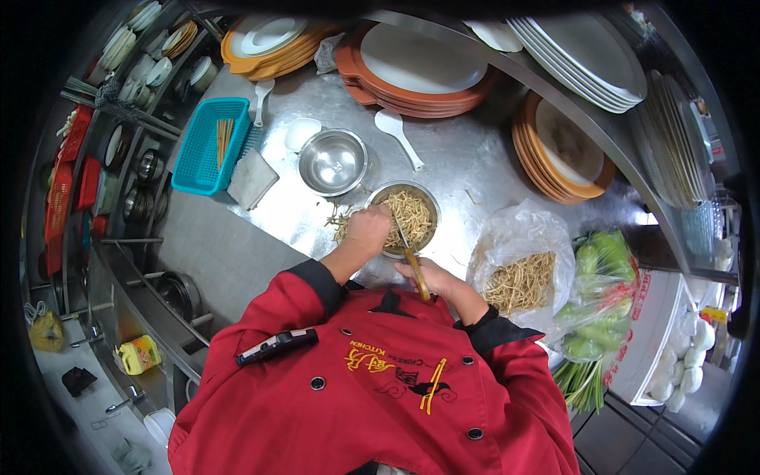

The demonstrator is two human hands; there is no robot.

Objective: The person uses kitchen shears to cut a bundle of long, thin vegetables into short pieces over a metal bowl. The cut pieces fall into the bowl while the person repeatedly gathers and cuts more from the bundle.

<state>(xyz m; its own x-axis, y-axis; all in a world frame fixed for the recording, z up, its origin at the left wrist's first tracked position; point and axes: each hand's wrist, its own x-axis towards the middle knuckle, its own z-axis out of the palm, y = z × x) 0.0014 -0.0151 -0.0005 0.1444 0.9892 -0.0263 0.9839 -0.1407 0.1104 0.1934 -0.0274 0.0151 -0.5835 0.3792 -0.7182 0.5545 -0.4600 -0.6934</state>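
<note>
On the steel table, a round metal bowl (432,209) holds a heap of thin pale-brown stalks (409,208). My left hand (369,228) is closed at the bowl's left side on a bunch of the stalks (338,222), whose ends stick out to the left. Below the bowl, my right hand (438,278) grips a bladed tool (414,265) with a yellow-brown handle. Its blade reaches over the stalks beside my left hand. Whether it is a knife or scissors is unclear. To the right, an open clear plastic bag (510,228) contains more stalks (522,282).
An empty metal bowl (333,162) stands behind my left hand. A teal basket (202,178) holds chopsticks, with a folded cloth (253,180) beside it. A white spoon (399,135) lies before stacked orange-rimmed plates (415,108). Bagged green vegetables (599,309) and a metal shelf edge (570,101) are at right.
</note>
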